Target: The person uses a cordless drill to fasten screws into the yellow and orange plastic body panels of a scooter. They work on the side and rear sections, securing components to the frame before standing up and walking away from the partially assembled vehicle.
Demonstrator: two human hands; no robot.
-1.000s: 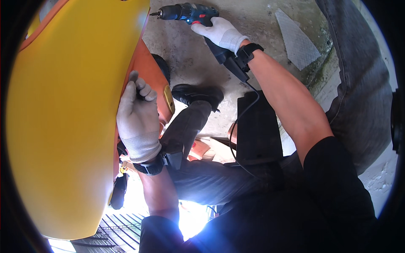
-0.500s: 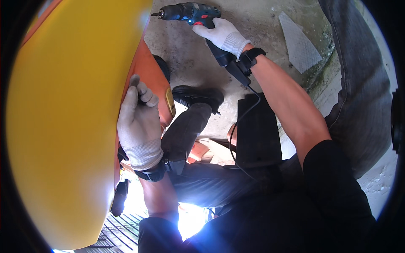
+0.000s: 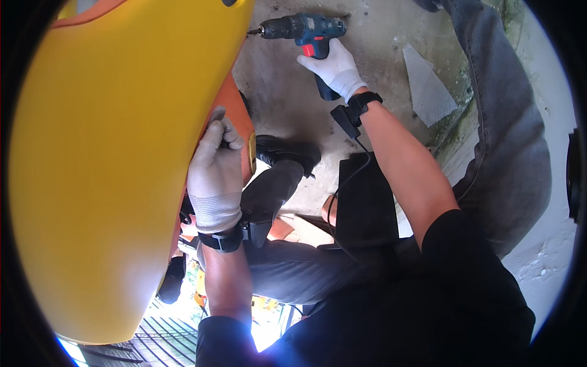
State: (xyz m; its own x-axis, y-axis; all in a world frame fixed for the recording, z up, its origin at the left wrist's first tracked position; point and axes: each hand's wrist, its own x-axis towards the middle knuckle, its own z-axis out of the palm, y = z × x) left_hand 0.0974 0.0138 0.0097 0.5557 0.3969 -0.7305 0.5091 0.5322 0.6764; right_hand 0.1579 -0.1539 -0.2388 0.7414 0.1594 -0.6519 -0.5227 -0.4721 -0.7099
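Observation:
My right hand (image 3: pixel 335 66), in a white knit glove, is wrapped round the grip of a dark blue cordless drill (image 3: pixel 318 27) with a red trigger. The drill lies sideways in the view, and its bit points left at the edge of a large yellow panel (image 3: pixel 116 171). Along that panel's orange underside (image 3: pixel 235 107), my left hand (image 3: pixel 217 156) is raised, also gloved. Its fingers are curled in and pressed together close to the edge; whatever they may hold is hidden.
A grey flat triangular piece (image 3: pixel 428 85) lies on the concrete floor (image 3: pixel 373 30) at the right. My leg in dark trousers and a black shoe (image 3: pixel 287 153) are below the panel. A cable (image 3: pixel 333 208) hangs from my right wristband (image 3: pixel 361 107). Someone's grey trouser leg (image 3: pixel 507 140) stands at the right.
The panel, both hands and the drill sit farther right in the view. A bright glow on the panel edge near the bit and the drill's light spot are gone.

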